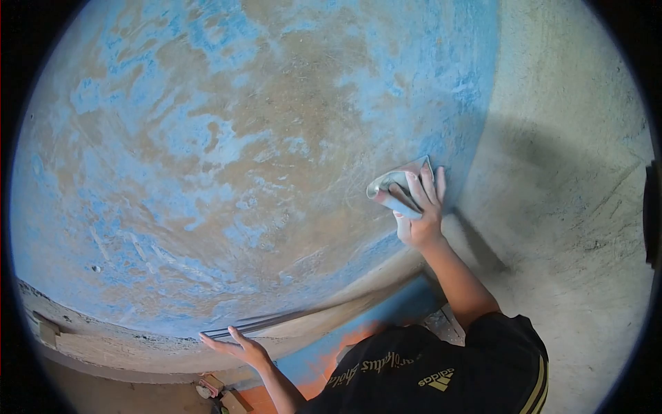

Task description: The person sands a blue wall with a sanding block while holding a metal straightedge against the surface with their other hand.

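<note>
A folded, greyish sheet [400,181] is pressed to the patchy blue and brown wall [276,124] by my right hand [422,210], whose fingers lie over it. The sheet is bent into a loop on its left side, and pale dust coats the fingers. Lower down on the left, my left hand [243,346] has its fingers spread near the wall's bottom edge, holding nothing, with dark thin shadow lines beside it.
A bare grey-green wall [565,193] stands on the right, with an arm's shadow on it. Below the blue wall runs a pale ledge [131,352]. Small blocks and debris [214,383] lie at the bottom, beside an orange and blue surface [310,357].
</note>
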The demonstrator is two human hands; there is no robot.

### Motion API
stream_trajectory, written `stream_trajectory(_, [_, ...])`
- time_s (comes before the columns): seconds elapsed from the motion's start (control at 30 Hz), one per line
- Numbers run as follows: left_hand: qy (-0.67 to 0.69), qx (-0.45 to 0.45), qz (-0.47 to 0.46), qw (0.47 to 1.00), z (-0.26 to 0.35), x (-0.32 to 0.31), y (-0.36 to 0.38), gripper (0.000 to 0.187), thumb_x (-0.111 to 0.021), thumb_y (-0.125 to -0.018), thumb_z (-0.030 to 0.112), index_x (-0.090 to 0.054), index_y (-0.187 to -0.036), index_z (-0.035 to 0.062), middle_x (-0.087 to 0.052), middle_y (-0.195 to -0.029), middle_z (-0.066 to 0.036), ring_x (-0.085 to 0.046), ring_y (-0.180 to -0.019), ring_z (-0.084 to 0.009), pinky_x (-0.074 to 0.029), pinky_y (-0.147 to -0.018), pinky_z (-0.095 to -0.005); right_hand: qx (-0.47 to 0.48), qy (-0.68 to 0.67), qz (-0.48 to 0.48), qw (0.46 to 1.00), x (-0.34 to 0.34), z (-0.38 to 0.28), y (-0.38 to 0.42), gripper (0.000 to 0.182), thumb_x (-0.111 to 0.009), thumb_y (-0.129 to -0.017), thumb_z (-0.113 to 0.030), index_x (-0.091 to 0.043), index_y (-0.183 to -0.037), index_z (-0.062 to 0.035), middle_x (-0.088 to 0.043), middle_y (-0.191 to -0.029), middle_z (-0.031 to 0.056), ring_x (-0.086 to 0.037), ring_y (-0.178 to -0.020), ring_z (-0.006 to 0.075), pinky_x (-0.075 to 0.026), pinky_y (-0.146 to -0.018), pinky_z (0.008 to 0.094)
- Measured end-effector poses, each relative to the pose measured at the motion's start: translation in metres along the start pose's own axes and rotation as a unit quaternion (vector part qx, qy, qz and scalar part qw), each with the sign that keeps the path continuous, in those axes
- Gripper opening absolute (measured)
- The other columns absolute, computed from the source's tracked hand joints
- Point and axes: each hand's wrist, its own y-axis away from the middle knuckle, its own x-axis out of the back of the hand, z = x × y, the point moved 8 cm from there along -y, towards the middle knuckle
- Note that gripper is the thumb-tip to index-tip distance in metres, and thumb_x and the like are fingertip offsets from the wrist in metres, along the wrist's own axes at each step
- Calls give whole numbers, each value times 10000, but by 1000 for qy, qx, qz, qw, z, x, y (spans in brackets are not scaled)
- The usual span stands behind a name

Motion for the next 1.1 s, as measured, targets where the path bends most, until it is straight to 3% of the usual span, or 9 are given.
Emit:
stream_trajectory(0.2, [18,11,-47,999,20,1,12,837,-521,-1042,509,-152,-1639,53,-118,-1688,-241,-114,-1565,-411,-135,-1246,-574,-464,-141,-87,870,-20,77,54,374,-445,-1036,-142,-636,-1310,29,-547,-1473,199,-496,-1317,362,-344,-1097,514])
stream_trajectory(0.27, [1,3,-53,999,18,0,15,838,-524,-1040,509,-150,-1642,61,-107,-1690,-242,-101,-1567,-415,-133,-1244,-582,-116,-10,-46,992,-5,6,8,362,-448,-1023,-115,-681,-1261,27,-601,-1401,174,-586,-1107,254,-454,-933,413])
stream_trajectory(0.4, [0,-13,-48,999,23,-6,14,852,-525,-1039,509,-129,-1643,55,-100,-1689,-248,-80,-1569,-417,-120,-1241,-594,-439,-162,-49,882,-7,72,28,348,-458,-1032,-167,-677,-1213,34,-569,-1446,205,-508,-1309,308,-369,-1082,491])
stream_trajectory(0.63, [-7,-11,-30,999,32,-17,21,866,-531,-1040,488,-100,-1640,38,-74,-1691,-252,-45,-1573,-414,-105,-1241,-593,-133,-56,48,988,11,17,-25,393,-444,-1072,-234,-642,-1219,73,-668,-1206,195,-605,-1127,281,-443,-1015,453])
stream_trajectory(0.67, [-3,-13,-34,999,32,-15,21,872,-536,-1036,493,-102,-1640,39,-70,-1691,-253,-42,-1573,-414,-104,-1240,-595,-298,-170,68,937,2,57,-1,391,-443,-1060,-214,-622,-1258,72,-628,-1312,219,-554,-1262,326,-389,-1092,506])
stream_trajectory(0.9, [16,-13,-56,998,42,-17,27,901,-558,-1017,519,-107,-1642,51,-44,-1692,-257,-33,-1572,-425,-101,-1235,-611,-149,16,-155,977,-6,15,21,357,-431,-1066,-191,-682,-1094,61,-694,-1097,178,-630,-1036,282,-474,-937,441])
stream_trajectory(0.93, [20,-10,-54,998,42,-17,28,900,-558,-1017,519,-107,-1642,54,-41,-1692,-257,-33,-1571,-428,-101,-1234,-613,-344,-48,-239,907,-19,57,56,343,-442,-1055,-186,-672,-1126,58,-675,-1187,205,-612,-1145,328,-450,-998,470])
stream_trajectory(1.03, [35,5,-65,997,43,-20,33,900,-557,-1017,523,-107,-1643,60,-41,-1691,-261,-32,-1571,-432,-100,-1233,-618,-405,-247,22,880,-18,57,67,316,-464,-1017,-138,-636,-1178,72,-551,-1439,266,-444,-1421,451,-330,-1152,556])
stream_trajectory(1.1, [18,1,-67,998,43,-21,37,904,-559,-1015,526,-104,-1644,63,-30,-1690,-262,-29,-1571,-433,-101,-1232,-622,-128,-72,22,989,-5,-4,42,292,-459,-1017,-124,-646,-1092,87,-584,-1395,267,-494,-1381,434,-362,-1127,555])
